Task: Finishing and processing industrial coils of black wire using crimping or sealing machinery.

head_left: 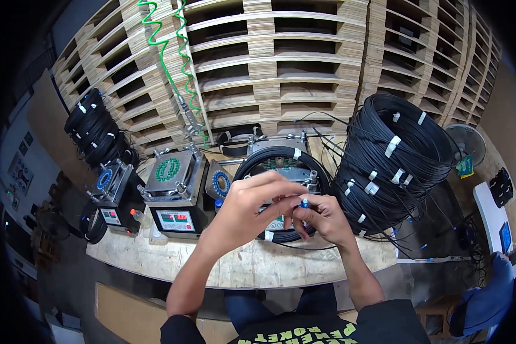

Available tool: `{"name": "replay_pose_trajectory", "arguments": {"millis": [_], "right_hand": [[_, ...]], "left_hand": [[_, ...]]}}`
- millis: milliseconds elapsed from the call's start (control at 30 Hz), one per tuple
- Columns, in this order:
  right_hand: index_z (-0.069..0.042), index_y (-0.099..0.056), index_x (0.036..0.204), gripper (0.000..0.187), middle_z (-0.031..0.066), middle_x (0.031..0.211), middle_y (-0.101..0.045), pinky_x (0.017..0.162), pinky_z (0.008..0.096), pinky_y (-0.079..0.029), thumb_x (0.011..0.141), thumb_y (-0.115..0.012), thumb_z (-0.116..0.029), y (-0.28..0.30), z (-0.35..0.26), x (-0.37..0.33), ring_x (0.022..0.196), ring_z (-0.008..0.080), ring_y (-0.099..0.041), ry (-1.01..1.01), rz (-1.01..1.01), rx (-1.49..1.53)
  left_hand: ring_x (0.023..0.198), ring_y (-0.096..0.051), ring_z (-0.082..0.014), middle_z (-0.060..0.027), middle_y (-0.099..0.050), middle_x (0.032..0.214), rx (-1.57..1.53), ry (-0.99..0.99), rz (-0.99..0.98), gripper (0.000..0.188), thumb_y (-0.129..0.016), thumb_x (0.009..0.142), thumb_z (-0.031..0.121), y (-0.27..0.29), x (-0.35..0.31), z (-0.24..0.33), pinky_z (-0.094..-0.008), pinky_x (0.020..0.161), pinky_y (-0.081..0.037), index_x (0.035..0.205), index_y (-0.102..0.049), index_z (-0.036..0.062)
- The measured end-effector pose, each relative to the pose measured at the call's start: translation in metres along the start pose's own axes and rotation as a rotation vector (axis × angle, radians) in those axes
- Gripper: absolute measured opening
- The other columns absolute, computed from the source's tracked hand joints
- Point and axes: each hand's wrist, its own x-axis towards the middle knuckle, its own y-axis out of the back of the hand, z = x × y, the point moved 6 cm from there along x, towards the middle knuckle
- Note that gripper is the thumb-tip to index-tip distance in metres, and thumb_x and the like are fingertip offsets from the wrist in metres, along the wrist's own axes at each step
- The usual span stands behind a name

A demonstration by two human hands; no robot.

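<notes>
My right hand (pixel 328 220) pinches a small blue cable connector (pixel 305 203) between thumb and fingers, above the middle of the bench. My left hand (pixel 251 205) meets it from the left, its thumb and index fingertip closed at the connector; what exactly lies between them is hidden. Behind both hands a coil of black cable (pixel 272 153), bound with white tape, leans upright against a machine with a metal top (pixel 286 173). The hands cover much of that machine's front panel.
Left on the wooden bench (pixel 212 266) stand a machine with a round green fixture (pixel 167 169) and one with a blue ring (pixel 105 179). A tall stack of black cable coils (pixel 384 166) fills the right. Green coiled hoses (pixel 165 57) hang before pallets (pixel 304 43). Another person's blue sleeve (pixel 487 295) shows far right.
</notes>
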Motion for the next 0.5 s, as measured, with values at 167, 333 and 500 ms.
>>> {"name": "replay_pose_trajectory", "arguments": {"millis": [167,333,500], "right_hand": [[0.007,-0.067,0.098,0.027,0.0097,0.075,-0.068,0.049,0.0255,-0.046,0.100,-0.064,-0.020,0.007,0.007,-0.003,0.054,0.0122,-0.058,0.042,0.034,-0.074],[0.005,-0.067,0.103,0.023,0.0081,0.081,-0.069,0.051,0.0250,-0.046,0.100,-0.063,-0.018,0.001,0.003,-0.004,0.057,0.0106,-0.058,0.035,0.000,-0.051],[0.004,-0.066,0.105,0.023,0.0067,0.086,-0.068,0.053,0.0243,-0.046,0.100,-0.062,-0.017,0.000,0.006,-0.005,0.059,0.0093,-0.058,0.022,-0.021,-0.059]], "left_hand": [[0.078,-0.070,-0.0247,-0.0108,-0.068,0.094,0.119,-0.033,-0.230,0.024,-0.070,0.086,0.002,-0.007,0.012,0.012,-0.0327,0.071,-0.056,0.110,-0.073,0.0014],[0.083,-0.065,-0.0325,-0.0133,-0.061,0.091,0.316,-0.146,-0.451,0.027,-0.065,0.079,-0.001,-0.014,0.016,0.018,-0.0402,0.073,-0.054,0.106,-0.069,-0.0015],[0.085,-0.066,-0.0304,-0.0116,-0.062,0.091,0.396,-0.193,-0.510,0.023,-0.065,0.082,0.000,-0.017,0.016,0.023,-0.0391,0.074,-0.055,0.104,-0.069,-0.0001]]}}
